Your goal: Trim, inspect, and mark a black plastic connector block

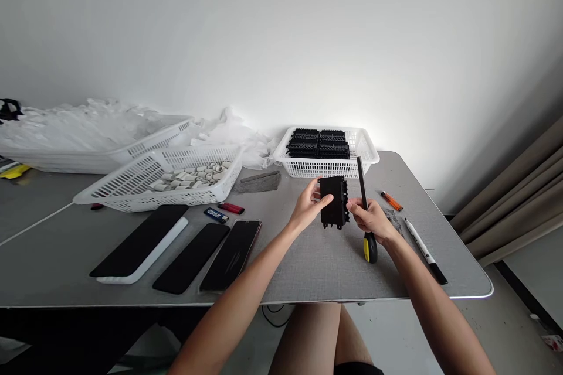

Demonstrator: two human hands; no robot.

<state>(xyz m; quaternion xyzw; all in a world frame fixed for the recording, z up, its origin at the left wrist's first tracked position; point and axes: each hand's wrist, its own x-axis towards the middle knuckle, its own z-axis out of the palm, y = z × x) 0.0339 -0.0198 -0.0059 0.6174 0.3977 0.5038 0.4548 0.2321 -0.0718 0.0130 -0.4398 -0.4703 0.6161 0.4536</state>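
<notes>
My left hand (311, 205) grips a flat black plastic part (333, 202) by its left side, thumb across its face. The part is held upright above the table, with small tabs along its right and lower edges. In my right hand (370, 218) is a tool with a long dark flat blade and a black-and-yellow handle (370, 248), blade pointing up. The right fingertips are at the part's right edge; whether they press on it I cannot tell. Behind the hands, a white basket (325, 169) holds several similar black parts (317, 143).
A second white basket (145, 202) holds several short pale tubes (193, 177). Dark phone-like slabs (231, 255) lie at the front left, near a red lighter (231, 208) and a blue one (216, 215). An orange lighter (391, 201) and a marker (424, 249) lie on the right.
</notes>
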